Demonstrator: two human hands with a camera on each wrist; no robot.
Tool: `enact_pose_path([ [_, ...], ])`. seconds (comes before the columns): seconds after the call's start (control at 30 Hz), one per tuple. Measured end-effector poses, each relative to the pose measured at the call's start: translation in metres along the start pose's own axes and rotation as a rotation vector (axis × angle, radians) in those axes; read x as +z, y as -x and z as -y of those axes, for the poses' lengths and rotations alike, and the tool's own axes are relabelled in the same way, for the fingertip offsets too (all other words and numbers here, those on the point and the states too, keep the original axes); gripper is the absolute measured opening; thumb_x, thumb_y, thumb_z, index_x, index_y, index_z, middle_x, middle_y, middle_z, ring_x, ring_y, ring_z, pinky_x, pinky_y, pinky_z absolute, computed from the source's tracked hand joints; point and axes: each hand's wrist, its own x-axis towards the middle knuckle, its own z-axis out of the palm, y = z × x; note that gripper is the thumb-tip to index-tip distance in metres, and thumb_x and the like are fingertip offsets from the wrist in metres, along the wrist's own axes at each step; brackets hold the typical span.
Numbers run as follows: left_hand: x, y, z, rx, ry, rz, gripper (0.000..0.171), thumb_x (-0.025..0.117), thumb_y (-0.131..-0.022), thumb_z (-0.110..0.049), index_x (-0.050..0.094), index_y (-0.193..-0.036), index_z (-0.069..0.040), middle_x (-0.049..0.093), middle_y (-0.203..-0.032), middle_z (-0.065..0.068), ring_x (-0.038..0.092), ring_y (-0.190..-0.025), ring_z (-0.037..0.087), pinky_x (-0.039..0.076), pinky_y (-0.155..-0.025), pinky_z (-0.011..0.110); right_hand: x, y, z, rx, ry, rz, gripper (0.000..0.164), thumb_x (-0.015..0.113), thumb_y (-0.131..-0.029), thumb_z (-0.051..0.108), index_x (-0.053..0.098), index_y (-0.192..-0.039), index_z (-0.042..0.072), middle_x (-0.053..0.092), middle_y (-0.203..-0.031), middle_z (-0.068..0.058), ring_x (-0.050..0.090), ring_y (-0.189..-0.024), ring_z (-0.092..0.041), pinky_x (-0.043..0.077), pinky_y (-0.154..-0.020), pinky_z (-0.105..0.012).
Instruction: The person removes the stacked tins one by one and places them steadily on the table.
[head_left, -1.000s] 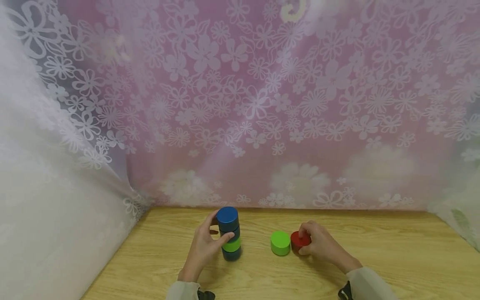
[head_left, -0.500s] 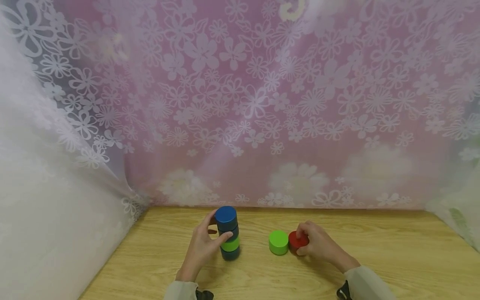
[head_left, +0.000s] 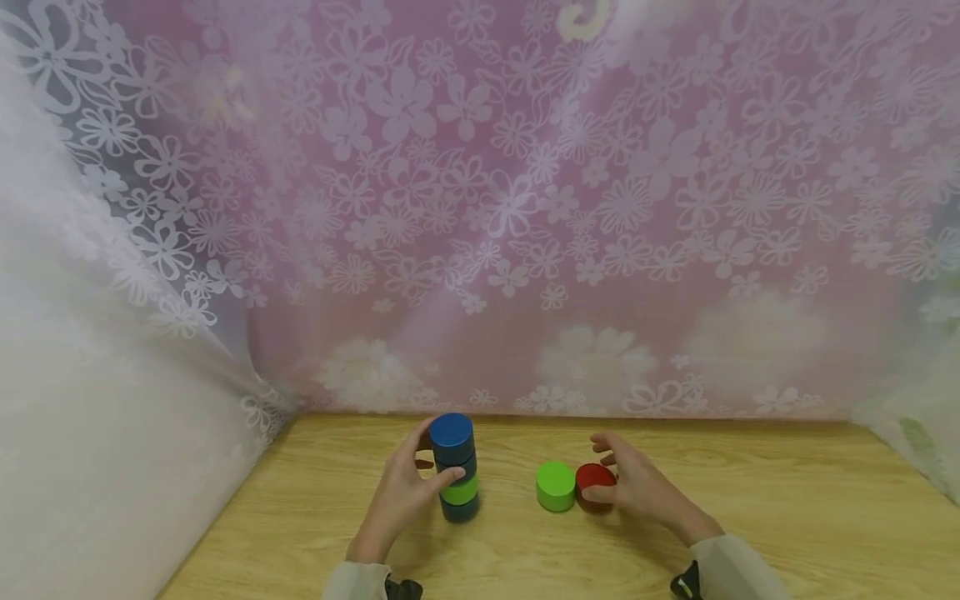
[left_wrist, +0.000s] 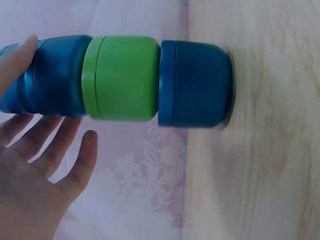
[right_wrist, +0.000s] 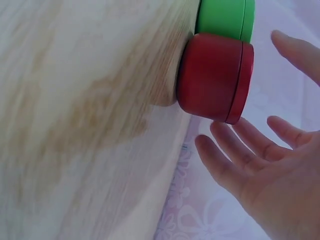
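Note:
A stack of several round lidded tins stands upright on the left. It has a blue tin (head_left: pixel 452 431) on top, a green tin (left_wrist: pixel 125 77) lower down and another blue tin (left_wrist: pixel 197 84) at the bottom. My left hand (head_left: pixel 400 500) holds the upper part, thumb in front and fingers behind. To the right, a red tin (head_left: pixel 592 479) and a second green tin (head_left: pixel 555 486) sit side by side on the table. My right hand (head_left: pixel 647 493) is spread around the red tin. In the right wrist view its thumb is apart from the tin and fingertips (right_wrist: pixel 218 129) are right at the lid's rim.
The wooden table (head_left: pixel 510 550) runs back to a pink flowered curtain (head_left: pixel 480 333). A pale cloth (head_left: pixel 112 433) hangs along the left side. Between the stack and the loose tins lies a stretch of bare wood.
My right hand has loosened from the red tin, its fingers lifting and spreading. The left hand and the stack hold their place.

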Motion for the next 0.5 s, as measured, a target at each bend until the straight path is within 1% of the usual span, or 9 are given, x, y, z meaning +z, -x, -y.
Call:
enact_pose_path([
  [0.07, -0.003, 0.001, 0.000, 0.002, -0.020, 0.008, 0.080, 0.087, -0.083, -0.013, 0.044, -0.150, -0.006, 0.062, -0.128, 0.015, 0.060, -0.112, 0.034, 0.054, -0.087, 0.055, 0.001, 0.000, 0.002, 0.002, 0.012, -0.029, 0.069, 0.087, -0.081, 0.014, 0.048, -0.134, -0.008, 0.055, -0.129, -0.029, 0.059, -0.112, -0.044, 0.052, -0.089, -0.058],
  [0.17, -0.007, 0.002, 0.000, 0.013, -0.042, 0.013, 0.085, 0.088, -0.081, -0.011, 0.041, -0.152, -0.009, 0.060, -0.133, 0.017, 0.060, -0.114, 0.036, 0.053, -0.087, 0.054, 0.001, -0.002, 0.006, 0.011, 0.016, -0.073, 0.064, 0.085, -0.084, 0.014, 0.050, -0.133, -0.007, 0.056, -0.130, -0.027, 0.057, -0.115, -0.044, 0.049, -0.094, -0.059],
  [0.3, -0.011, 0.005, 0.001, 0.026, -0.045, 0.019, 0.084, 0.088, -0.080, -0.012, 0.042, -0.151, -0.007, 0.060, -0.133, 0.020, 0.061, -0.112, 0.037, 0.054, -0.084, 0.054, 0.000, -0.006, 0.014, 0.000, 0.007, -0.106, 0.056, 0.082, -0.086, 0.012, 0.054, -0.131, -0.006, 0.057, -0.131, -0.024, 0.056, -0.117, -0.044, 0.048, -0.095, -0.059],
  [0.4, -0.012, 0.006, 0.001, 0.009, -0.047, 0.029, 0.082, 0.089, -0.080, -0.014, 0.044, -0.150, -0.008, 0.061, -0.130, 0.018, 0.062, -0.110, 0.035, 0.054, -0.083, 0.051, 0.000, -0.009, 0.021, -0.025, 0.006, -0.123, 0.052, 0.081, -0.088, 0.012, 0.056, -0.129, -0.005, 0.058, -0.130, -0.023, 0.056, -0.116, -0.043, 0.048, -0.094, -0.060],
  [0.5, -0.012, 0.007, 0.002, -0.028, -0.041, 0.038, 0.080, 0.088, -0.081, -0.015, 0.046, -0.149, -0.010, 0.063, -0.127, 0.014, 0.063, -0.109, 0.033, 0.054, -0.084, 0.051, 0.000, -0.011, 0.029, -0.052, 0.003, -0.138, 0.049, 0.080, -0.088, 0.012, 0.057, -0.128, -0.005, 0.060, -0.127, -0.023, 0.057, -0.115, -0.044, 0.049, -0.094, -0.060],
])
